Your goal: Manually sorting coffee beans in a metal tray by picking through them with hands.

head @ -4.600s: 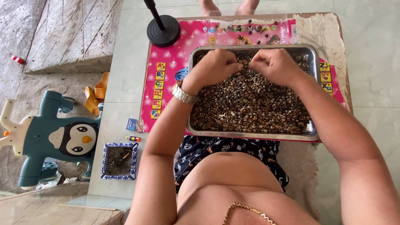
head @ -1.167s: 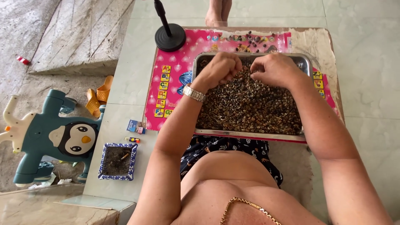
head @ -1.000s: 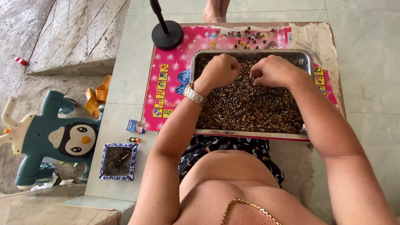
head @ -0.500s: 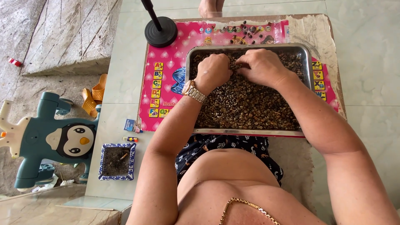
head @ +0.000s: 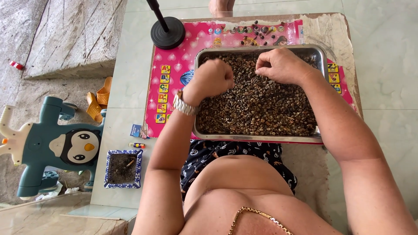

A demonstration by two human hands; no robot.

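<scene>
Filling a rectangular metal tray [head: 322, 55] almost to its rim, a thick layer of small dark beans [head: 261, 104] lies in front of the person, the tray resting on a pink children's alphabet mat [head: 174, 69] that covers a low worn table [head: 331, 30]. Over the far half of the tray, the left hand [head: 212, 78] is curled into a loose fist just above the beans near the tray's left wall, knuckles up; whether anything sits inside the closed fingers cannot be told. A silver wristwatch [head: 184, 105] circles that wrist. The right hand [head: 281, 65] rests on the beans near the tray's far edge, its fingers bent inward and thumb drawn against the fingertips in a pinch; what, if anything, is caught between them is too small to make out. The two hands are near each other but apart.

A scatter of loose dark beans [head: 260, 29] lies on the mat beyond the tray's far rim. At the mat's far left corner stands a round black stand base [head: 168, 32] with a thin pole rising from it. On the pale tiled floor to the left sit a small blue-and-white square dish [head: 125, 168] holding dark ash, a small lighter [head: 138, 145] just beyond it, a teal penguin-faced toy [head: 61, 146] and orange plastic pieces [head: 101, 99]. Another person's bare foot [head: 220, 6] shows at the top edge.
</scene>
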